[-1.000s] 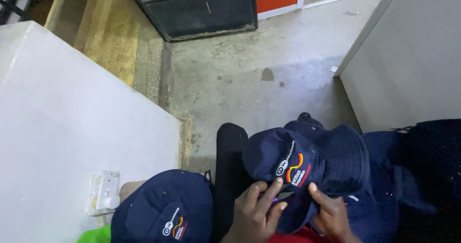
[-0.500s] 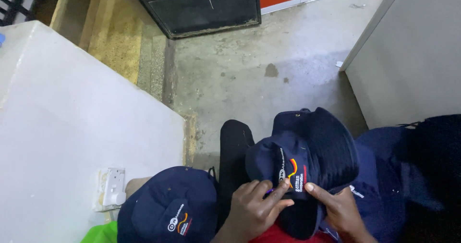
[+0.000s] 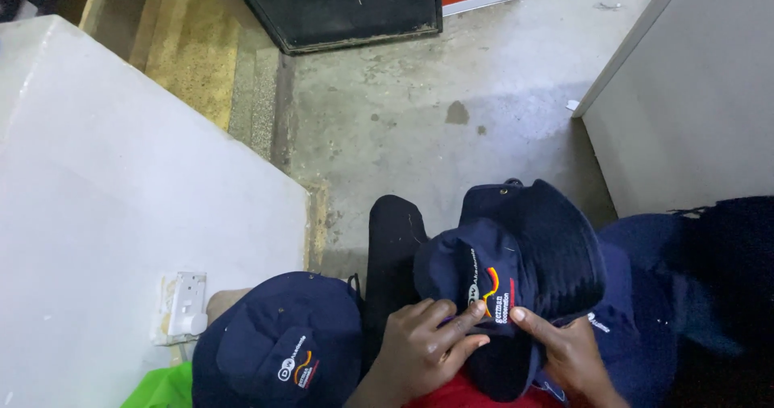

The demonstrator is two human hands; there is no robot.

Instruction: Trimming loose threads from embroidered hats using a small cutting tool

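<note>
A navy blue cap (image 3: 516,255) with a small embroidered badge on its front lies on my lap, its crown pointing away from me. My left hand (image 3: 423,343) grips its near edge from the left, fingers curled over the badge. My right hand (image 3: 568,351) pinches the same edge from the right, thumb next to the badge. A second navy cap (image 3: 278,347) with the same kind of badge rests at lower left, apart from both hands. More navy fabric (image 3: 637,295) lies under and to the right of the held cap.
A white wall (image 3: 121,214) with a wall socket (image 3: 184,305) stands on the left. Bare concrete floor (image 3: 435,110) stretches ahead to a dark metal door (image 3: 347,5). A grey panel (image 3: 693,102) rises on the right. Green material (image 3: 165,388) shows at the bottom left.
The view has shifted slightly. Both hands have slid along the cap's near edge, and the cap has turned a little so the badge sits between my fingers.
</note>
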